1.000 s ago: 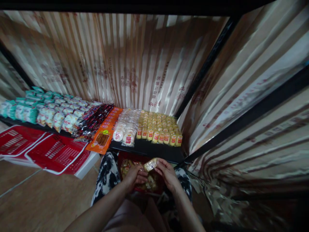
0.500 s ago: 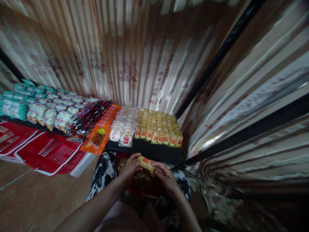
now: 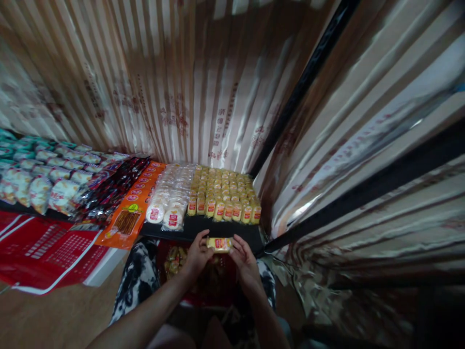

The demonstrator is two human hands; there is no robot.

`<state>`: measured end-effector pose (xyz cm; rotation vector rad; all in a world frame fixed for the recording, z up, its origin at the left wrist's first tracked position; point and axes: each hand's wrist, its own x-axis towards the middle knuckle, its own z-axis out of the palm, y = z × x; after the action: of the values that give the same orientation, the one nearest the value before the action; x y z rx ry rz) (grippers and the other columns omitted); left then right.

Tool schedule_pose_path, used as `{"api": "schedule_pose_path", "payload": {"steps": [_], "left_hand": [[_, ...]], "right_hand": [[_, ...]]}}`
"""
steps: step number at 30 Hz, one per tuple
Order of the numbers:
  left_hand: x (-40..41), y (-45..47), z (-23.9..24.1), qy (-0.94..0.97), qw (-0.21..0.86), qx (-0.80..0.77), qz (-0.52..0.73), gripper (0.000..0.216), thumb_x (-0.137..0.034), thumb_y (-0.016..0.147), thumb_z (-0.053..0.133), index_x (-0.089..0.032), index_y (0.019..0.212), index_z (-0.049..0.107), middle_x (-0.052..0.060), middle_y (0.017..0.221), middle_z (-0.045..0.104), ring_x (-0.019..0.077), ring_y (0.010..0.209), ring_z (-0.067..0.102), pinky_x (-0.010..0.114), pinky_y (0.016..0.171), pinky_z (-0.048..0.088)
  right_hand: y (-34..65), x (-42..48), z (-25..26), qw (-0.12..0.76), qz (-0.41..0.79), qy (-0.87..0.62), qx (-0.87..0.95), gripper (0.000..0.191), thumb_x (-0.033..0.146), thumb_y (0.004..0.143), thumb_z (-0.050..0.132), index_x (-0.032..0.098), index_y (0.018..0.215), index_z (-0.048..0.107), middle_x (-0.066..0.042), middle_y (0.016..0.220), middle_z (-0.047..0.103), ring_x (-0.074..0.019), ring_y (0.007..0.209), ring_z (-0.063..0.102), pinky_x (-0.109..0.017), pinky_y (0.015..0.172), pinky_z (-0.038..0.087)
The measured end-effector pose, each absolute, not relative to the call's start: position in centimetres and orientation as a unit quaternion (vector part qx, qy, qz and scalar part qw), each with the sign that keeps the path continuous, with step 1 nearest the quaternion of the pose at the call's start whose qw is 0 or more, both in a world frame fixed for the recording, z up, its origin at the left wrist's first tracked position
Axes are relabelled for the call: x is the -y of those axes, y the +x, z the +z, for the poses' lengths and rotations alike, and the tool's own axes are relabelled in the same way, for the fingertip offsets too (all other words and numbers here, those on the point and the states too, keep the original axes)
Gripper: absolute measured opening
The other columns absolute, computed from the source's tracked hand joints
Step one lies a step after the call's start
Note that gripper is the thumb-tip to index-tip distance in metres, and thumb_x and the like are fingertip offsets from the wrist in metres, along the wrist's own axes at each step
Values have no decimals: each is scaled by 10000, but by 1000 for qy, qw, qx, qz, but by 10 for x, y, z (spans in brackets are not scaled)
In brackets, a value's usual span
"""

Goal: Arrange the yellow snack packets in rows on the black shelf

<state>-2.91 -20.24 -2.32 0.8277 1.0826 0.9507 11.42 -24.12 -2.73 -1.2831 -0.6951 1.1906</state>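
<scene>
My left hand (image 3: 198,255) and my right hand (image 3: 244,258) together hold a small yellow snack packet (image 3: 219,244) with a red label, one at each end, level and crosswise. It hangs just above the front edge of a black shelf (image 3: 203,227). Behind it stand rows of the same yellow packets (image 3: 223,194). Below my hands a red basket (image 3: 174,254) holds more packets, between my knees in black-and-white patterned trousers.
On the shelf, left of the yellow rows, lie white round cakes in clear wrap (image 3: 169,201), orange packs (image 3: 131,213), dark packets (image 3: 105,186) and green-white bags (image 3: 39,179). Red printed sheets (image 3: 43,252) lie at the lower left. Striped shiny curtains hang behind and to the right.
Both hands have lifted the yellow packet from over the basket up toward the shelf's front edge and turned it level. The view has shifted right and closer.
</scene>
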Motion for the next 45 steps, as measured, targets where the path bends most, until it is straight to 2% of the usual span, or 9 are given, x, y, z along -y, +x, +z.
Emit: {"api": "schedule_pose_path", "payload": {"steps": [3,8,16,19,24,29,34,40,45], "left_hand": [[205,-13,-22,401,658,-484,414,491,-126,622,615,-169,1091,478,-25,776,564,61,581,516,154,521,393],[209,15,-18,471,615,-491,399,202,-173,704,548,-179,898,490,-9,781,576,101,655,536,191,593,424],[205,28,-29,583,503,-507,387,172,-144,712,505,-203,870,535,15,873,559,137,780,537,228,715,426],[197,17,-31,592,459,-541,383,147,-157,703,518,-198,832,575,24,864,542,137,732,532,241,705,425],[172,-7,-35,583,405,-594,378,261,-196,714,541,-181,973,571,1,785,513,119,636,490,236,653,409],[150,-26,-33,569,377,-625,379,188,-198,734,533,-170,913,584,9,792,505,111,630,480,221,641,399],[139,-38,-34,529,373,-657,387,190,-215,731,548,-174,914,571,18,810,547,126,665,510,226,655,408],[136,-51,-37,563,303,-668,381,258,-228,777,469,-137,995,571,82,938,581,191,858,558,314,795,452],[143,-58,-34,597,250,-655,391,392,-154,796,389,-124,1171,502,130,1145,548,213,1078,513,351,952,404]], "right_hand": [[118,239,-27,622,492,-560,240,708,450,610,710,229,1213,412,-108,1200,571,-242,1012,596,-384,860,486],[120,242,-29,608,488,-585,225,650,475,670,638,225,1226,413,-82,1073,644,-231,890,642,-349,774,523],[134,231,-29,593,442,-614,276,696,420,648,648,213,1263,394,-50,1036,658,-222,973,613,-339,853,490],[129,218,-30,588,461,-591,304,673,385,648,649,204,1249,407,-66,1048,651,-216,962,613,-361,879,474],[103,187,-38,593,451,-567,352,583,350,645,643,185,1176,468,-100,1083,620,-206,988,594,-372,917,445],[79,159,-43,585,428,-554,410,375,319,691,589,194,1034,502,-94,1043,620,-189,968,593,-351,912,450],[63,146,-49,549,375,-594,452,291,336,733,524,185,982,512,-105,1025,604,-188,935,596,-327,847,486],[44,136,-57,515,321,-631,482,267,337,740,498,196,963,532,-70,933,638,-181,825,615,-335,779,502],[32,127,-60,515,320,-620,498,274,328,748,488,185,978,526,-77,944,630,-169,810,609,-315,759,506]]}}
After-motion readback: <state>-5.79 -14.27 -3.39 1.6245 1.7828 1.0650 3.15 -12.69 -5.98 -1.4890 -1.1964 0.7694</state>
